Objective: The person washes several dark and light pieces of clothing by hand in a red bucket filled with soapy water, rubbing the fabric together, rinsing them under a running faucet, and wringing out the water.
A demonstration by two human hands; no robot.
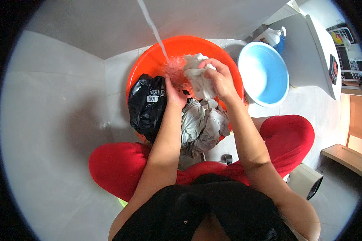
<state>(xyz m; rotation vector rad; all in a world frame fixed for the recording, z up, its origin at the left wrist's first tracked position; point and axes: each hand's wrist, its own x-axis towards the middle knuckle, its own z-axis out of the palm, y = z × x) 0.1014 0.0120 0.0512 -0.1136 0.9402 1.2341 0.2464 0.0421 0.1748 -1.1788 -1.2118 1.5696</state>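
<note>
A stream of water [153,27] falls into a large orange basin [197,43] and splashes up inside it. My right hand [220,78] grips a bunched, wet, off-white cloth [201,82] over the basin's right half. My left hand [175,95] is in the basin beside the splash, fingers apart, with a small dark bit near it that I cannot make out. Left of that hand lies a shiny black item with white print [142,108], like a bag or garment, over the rim. Crumpled pale grey laundry [205,126] hangs over the near rim between my forearms.
A light blue basin [265,74] stands right of the orange one. Behind it are a white pump bottle [272,37] and a white cabinet [297,48] with a phone-like dark object [333,69] on its edge. A beige bin [303,180] is at lower right. A grey wall [52,104] stands left.
</note>
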